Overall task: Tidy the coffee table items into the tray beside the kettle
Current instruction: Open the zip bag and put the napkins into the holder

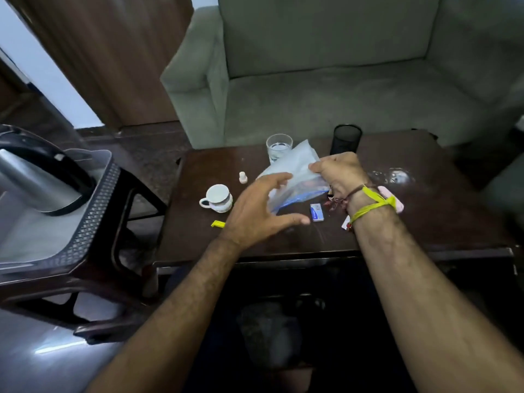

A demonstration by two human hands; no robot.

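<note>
Your left hand (256,207) hovers above the dark brown wooden desk (425,217), fingers spread and released, just beside the translucent plastic zip bag with a blue seal strip (289,177). Your right hand (338,173), with yellow thread at the wrist, pinches the bag's upper edge and holds it partly raised off the desk.

Nearest you on the desk lie a small yellow clip (217,223) and a small white and blue box (316,212). A pink flat object (392,198) is partly hidden behind your right wrist. Further in stand a white ceramic teacup (217,198) and a small white bottle (242,177). At the far edge stand a clear drinking glass (278,146) and a black mesh cup (346,139), both close behind the bag.

To the left, on a dark stool, the grey perforated plastic tray (93,217) holds the steel electric kettle (34,180). A grey-green sofa (326,80) stands beyond the desk.
</note>
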